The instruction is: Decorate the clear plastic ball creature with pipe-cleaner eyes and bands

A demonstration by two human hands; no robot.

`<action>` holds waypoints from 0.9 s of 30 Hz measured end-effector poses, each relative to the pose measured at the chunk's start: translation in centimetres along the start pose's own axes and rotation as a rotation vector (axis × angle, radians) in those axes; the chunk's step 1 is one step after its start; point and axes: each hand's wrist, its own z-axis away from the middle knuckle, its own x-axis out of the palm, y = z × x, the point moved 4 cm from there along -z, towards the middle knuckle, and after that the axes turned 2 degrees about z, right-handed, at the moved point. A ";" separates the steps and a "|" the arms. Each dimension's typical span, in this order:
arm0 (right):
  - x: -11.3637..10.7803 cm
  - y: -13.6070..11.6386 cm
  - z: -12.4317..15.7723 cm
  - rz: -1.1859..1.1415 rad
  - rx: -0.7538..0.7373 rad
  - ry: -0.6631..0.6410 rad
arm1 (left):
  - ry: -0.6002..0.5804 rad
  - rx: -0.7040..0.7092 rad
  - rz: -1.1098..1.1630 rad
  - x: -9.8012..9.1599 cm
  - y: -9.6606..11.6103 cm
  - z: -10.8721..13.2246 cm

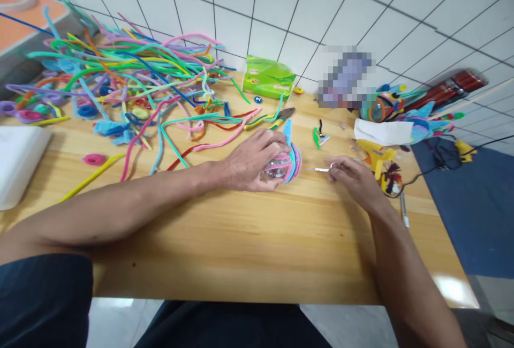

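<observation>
My left hand (257,160) is closed around a clear plastic container (277,168) trimmed with pink, blue and purple pipe cleaners. A light blue pointed piece (287,131) sticks up from it. To the right, my right hand (349,176) grips small scissors (319,169) by the handle, their pointed tip aimed left at the container but apart from it. Just beyond my left hand lie pliers (283,118) with yellow-green handles. A small green and black pipe-cleaner piece (317,137) lies between and beyond both hands.
Loose pipe cleaners (132,77) are heaped at the back left. A green tissue pack (268,78) leans near the tiled wall. On the right are a yellow glue gun (376,156) with a cord, a red thermos (450,91) and a cutter knife (403,210). A white box (22,163) stands left.
</observation>
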 end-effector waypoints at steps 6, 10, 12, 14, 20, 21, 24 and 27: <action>1.1 -0.6 0.4 0.238 -0.061 -0.091 | -0.024 -0.010 -0.002 0.2 -0.1 0.1; 1.8 -2.2 1.1 0.325 -0.133 -0.052 | -0.023 -0.027 0.034 0.1 -0.2 0.0; 1.5 -3.9 1.5 0.316 -0.193 0.035 | -0.024 -0.020 0.039 0.1 -0.2 0.0; 1.1 -6.0 1.9 0.258 -0.278 0.121 | -0.020 -0.010 0.040 0.1 -0.1 -0.1; 1.5 -11.1 1.7 0.195 -0.495 0.122 | -0.024 -0.017 0.071 0.0 -0.2 -0.2; 1.6 -11.5 1.5 0.209 -0.521 0.129 | -0.027 -0.022 0.075 0.0 -0.2 -0.2; 1.7 -12.2 1.1 0.238 -0.581 0.161 | -0.043 -0.029 0.074 0.0 -0.2 -0.2; 1.7 -12.5 0.9 0.273 -0.612 0.178 | -0.062 -0.036 0.058 0.0 -0.2 -0.2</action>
